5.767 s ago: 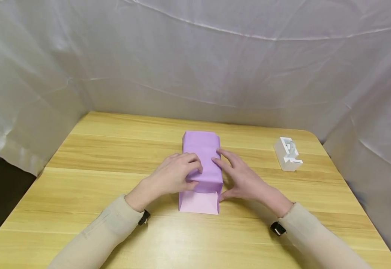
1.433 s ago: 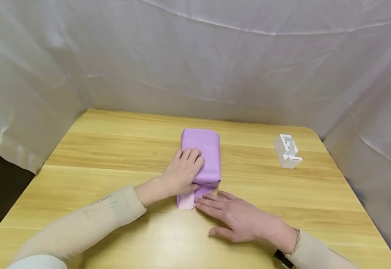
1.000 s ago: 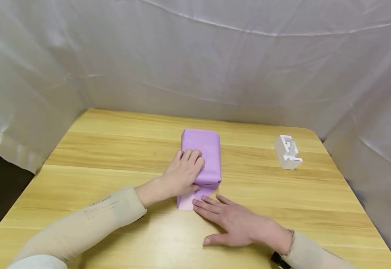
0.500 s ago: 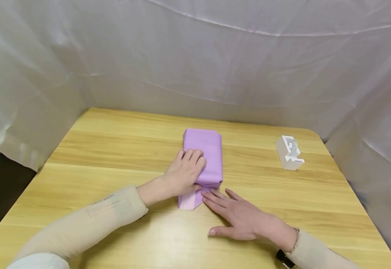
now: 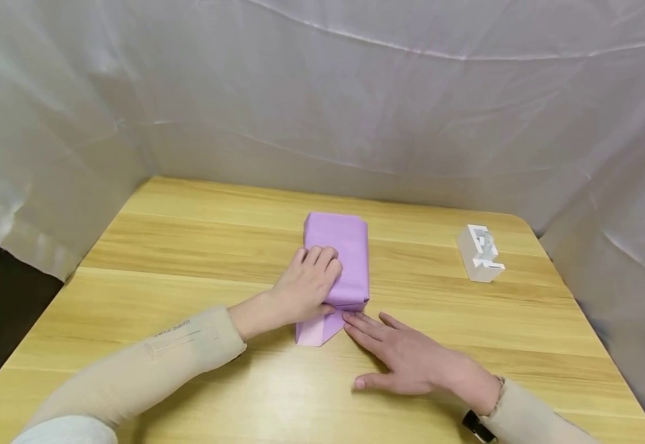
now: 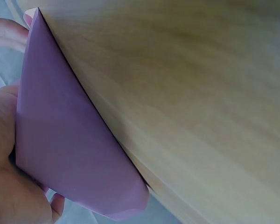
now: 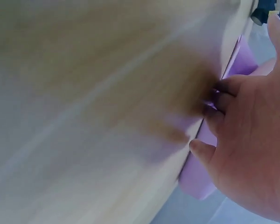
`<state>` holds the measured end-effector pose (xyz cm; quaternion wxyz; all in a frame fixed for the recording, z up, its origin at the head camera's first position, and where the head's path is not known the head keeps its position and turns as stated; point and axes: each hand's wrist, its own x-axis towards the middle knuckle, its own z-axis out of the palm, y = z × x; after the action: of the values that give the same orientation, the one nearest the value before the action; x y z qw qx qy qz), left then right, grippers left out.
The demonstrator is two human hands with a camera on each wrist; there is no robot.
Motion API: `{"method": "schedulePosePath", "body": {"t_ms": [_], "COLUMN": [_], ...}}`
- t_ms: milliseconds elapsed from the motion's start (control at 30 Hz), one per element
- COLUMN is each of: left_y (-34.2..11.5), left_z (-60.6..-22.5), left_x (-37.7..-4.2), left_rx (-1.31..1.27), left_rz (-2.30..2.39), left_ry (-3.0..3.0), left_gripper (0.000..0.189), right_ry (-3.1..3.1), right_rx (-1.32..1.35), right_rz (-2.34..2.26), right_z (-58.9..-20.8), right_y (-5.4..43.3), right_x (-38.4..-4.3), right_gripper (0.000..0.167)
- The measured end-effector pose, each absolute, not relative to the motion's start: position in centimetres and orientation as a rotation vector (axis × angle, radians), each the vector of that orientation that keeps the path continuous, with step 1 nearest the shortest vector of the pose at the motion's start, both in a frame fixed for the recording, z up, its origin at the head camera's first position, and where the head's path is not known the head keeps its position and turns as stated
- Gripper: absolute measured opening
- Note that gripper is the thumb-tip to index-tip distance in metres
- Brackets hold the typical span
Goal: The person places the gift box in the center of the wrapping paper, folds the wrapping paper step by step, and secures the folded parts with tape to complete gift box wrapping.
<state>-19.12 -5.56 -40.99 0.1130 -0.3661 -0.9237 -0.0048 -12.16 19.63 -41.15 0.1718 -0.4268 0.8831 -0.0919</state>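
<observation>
A box wrapped in purple paper [image 5: 350, 262] lies lengthwise on the table, its near end towards me. My left hand [image 5: 306, 280] grips it from the left, fingers curled on its top and thumb at the near end. From that end a paper flap [image 5: 309, 333] sticks out, pale inside on the left, its right side folded in to a slanted purple edge. My right hand [image 5: 411, 361] lies flat with straight fingers, fingertips right at that slanted edge. The left wrist view shows the box's long purple side [image 6: 74, 126]; in the right wrist view the right fingers overlap the purple paper [image 7: 198, 179].
A white tape dispenser [image 5: 471, 256] with a clear roll stands at the right back of the wooden table [image 5: 189, 246]. Pale grey cloth [image 5: 322, 111] hangs behind the table and at both sides.
The flap lay spread at full width earlier; its right side is now folded in. The right hand went from the box's right side onto the flap, then slid right to its edge.
</observation>
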Motion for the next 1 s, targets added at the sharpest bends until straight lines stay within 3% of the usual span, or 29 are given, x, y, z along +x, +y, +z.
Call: {"method": "schedulePosePath", "body": {"t_ms": [500, 733, 833, 1000], "left_y": [-5.4, -5.5, -5.5, -5.5], "left_z": [-40.9, -41.0, -41.1, -41.2], "left_x": [-19.0, -19.1, -19.1, -19.1], "left_rx": [-1.067, -1.061, -1.065, -1.068], "left_rz": [0.015, 0.006, 0.011, 0.018], "left_ry": [-2.730, -2.717, -2.713, -2.702], "left_gripper": [0.072, 0.071, 0.072, 0.073], "right_ry": [2.494, 2.716, 2.833, 2.954], "right_rx": [-1.378, -1.674, -1.663, -1.481], "right_rz": [-0.267, -0.745, -0.881, -0.830], "right_z": [-40.3, -39.4, -39.6, -40.2], "right_y": [18.4, 19.9, 20.3, 20.2], "right_x": [-11.6, -14.9, -16.4, -18.3], "right_gripper": [0.080, 0.023, 0.029, 0.067]}}
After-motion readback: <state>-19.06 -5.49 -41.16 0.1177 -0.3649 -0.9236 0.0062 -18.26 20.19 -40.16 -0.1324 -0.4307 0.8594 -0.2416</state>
